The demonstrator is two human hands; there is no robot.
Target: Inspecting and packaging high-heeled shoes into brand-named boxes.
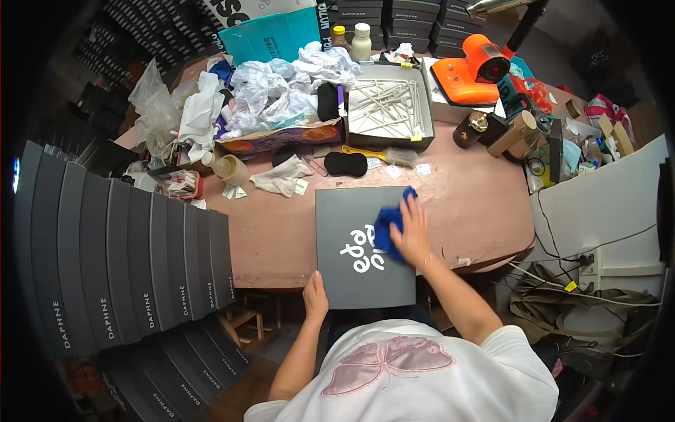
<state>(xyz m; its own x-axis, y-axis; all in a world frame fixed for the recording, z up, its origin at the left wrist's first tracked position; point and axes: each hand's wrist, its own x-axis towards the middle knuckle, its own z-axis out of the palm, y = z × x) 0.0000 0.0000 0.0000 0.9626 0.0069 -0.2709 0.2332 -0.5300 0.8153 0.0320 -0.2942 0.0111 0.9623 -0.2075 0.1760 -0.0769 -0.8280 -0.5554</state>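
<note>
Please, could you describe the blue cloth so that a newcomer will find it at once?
On the pinkish table, look for the flat dark grey box at the near edge. The cloth lies crumpled on the right part of its top, partly under the person's right hand. Its deep blue stands out from the grey surface and white lettering beside it.

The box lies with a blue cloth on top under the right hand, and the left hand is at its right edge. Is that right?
Not quite: the head view shows the left hand at the box's left edge, not its right. The blue cloth is indeed on top, under the right hand.
</note>
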